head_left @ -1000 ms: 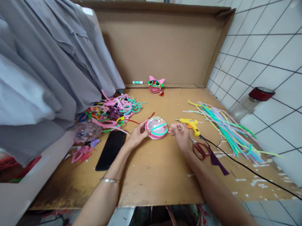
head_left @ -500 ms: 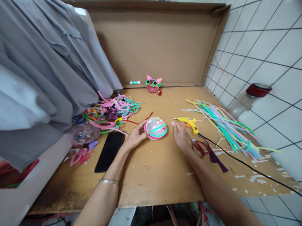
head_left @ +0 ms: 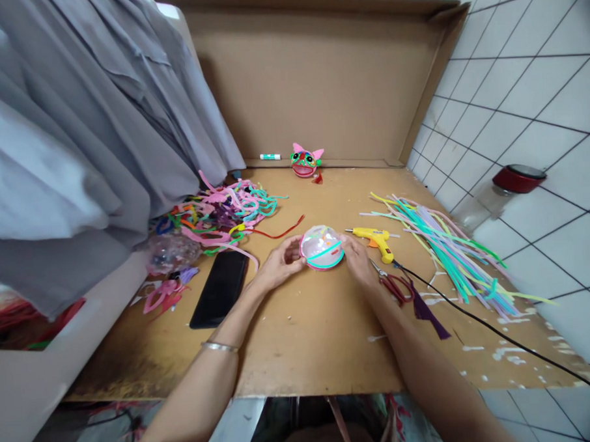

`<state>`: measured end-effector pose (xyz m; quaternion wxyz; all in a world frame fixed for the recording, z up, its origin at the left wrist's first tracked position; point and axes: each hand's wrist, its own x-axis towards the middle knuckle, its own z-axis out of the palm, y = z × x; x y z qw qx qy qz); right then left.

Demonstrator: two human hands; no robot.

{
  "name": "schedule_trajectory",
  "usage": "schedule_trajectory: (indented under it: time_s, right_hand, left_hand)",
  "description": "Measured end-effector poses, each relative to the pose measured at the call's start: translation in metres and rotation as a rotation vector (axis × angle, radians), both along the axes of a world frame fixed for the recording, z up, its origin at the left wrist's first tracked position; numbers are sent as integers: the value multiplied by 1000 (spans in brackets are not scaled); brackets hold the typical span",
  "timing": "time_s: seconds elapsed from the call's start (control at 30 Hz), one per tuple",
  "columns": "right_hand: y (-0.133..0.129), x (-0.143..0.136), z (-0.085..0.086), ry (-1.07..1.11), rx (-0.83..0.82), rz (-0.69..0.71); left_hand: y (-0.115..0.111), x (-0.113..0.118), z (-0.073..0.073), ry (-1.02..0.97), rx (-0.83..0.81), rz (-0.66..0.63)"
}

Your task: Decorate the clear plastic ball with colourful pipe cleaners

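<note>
Right hand point(head_left: 359, 260) has come in to the clear ball point(head_left: 321, 247), which has shifted a little to the right, towards the yellow glue gun point(head_left: 374, 235); half a second ago that hand was apart from it. My left hand point(head_left: 281, 264) grips the ball's left edge between thumb and fingers. My right fingers meet the right edge, though I cannot tell whether they pinch it. The ball sits between my hands, over the middle of the bench point(head_left: 305, 338); whether it touches the wood is hidden from me.

What worries me is the nozzle, just beyond my right hand: a small drift to the right could bring knuckles or thin plastic against it, and I cannot see if it is hot. Squeezing from both sides could dent the shell or make it slip, being smooth and round. Pressure on the turquoise strip point(head_left: 324, 251) could pull it askew if its bond is weak. Snagging the black cord point(head_left: 455, 305) could drag the gun.

As for looks, the ball is see-through and shiny, pink around its edge, with turquoise across the front and along the near right edge, plus small red marks.
</note>
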<state>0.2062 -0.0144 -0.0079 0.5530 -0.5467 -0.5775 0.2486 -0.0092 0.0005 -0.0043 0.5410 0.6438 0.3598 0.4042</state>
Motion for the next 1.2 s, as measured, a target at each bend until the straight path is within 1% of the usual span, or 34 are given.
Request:
schedule_trajectory:
  time_s: [0.1,0.27,0.47,0.7,0.8,1.0,1.1,1.2]
  right_hand:
    - [-1,0,3,70,-85,34]
    - [-2,-3,6,227,-176,64]
    - [0,-3,4,291,-193,54]
    - [-1,-2,4,338,-242,56]
    - [0,-2,2,353,-238,66]
    - [2,1,-4,319,-217,53]
    - [2,4,-6,310,-219,61]
    - [2,7,-8,285,-215,73]
  left_hand:
    - [1,0,1,5,12,22]
    - [3,0,1,-95,113,122]
    - [2,2,2,-44,247,183]
    - [3,2,3,6,296,215]
    - [1,3,5,27,327,227]
    - [-2,7,4,1,285,230]
    - [1,9,1,-46,266,247]
    - [4,10,-1,-114,232,230]
